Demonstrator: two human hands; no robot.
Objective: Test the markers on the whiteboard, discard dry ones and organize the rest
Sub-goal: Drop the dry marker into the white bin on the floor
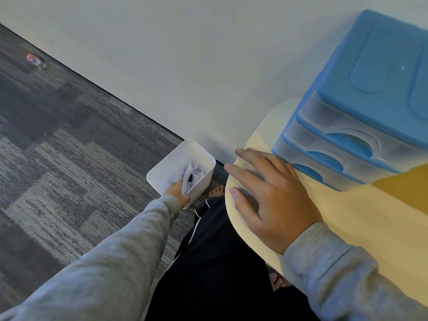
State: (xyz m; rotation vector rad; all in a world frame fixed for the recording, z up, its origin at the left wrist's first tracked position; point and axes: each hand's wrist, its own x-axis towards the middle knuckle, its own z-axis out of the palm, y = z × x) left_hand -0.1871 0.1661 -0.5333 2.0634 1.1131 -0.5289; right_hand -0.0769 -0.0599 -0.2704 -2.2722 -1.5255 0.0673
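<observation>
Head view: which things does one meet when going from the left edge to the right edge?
Carpet → left hand → white bin → right hand → blue drawer unit.

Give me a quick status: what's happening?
Left hand reaching into white bin, fingers hidden. Right hand flat on table. Dark object among paper in bin. Nothing blocking.

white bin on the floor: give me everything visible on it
The white bin is a small open-topped container with a rounded-rectangular rim and smooth walls that look like plastic. It stands upright on the grey carpet, close to the white wall and just left of the round table. Inside lie crumpled white paper and a small dark object, possibly a marker. The left hand reaches into it over the near rim; its fingers are hidden inside.
</observation>
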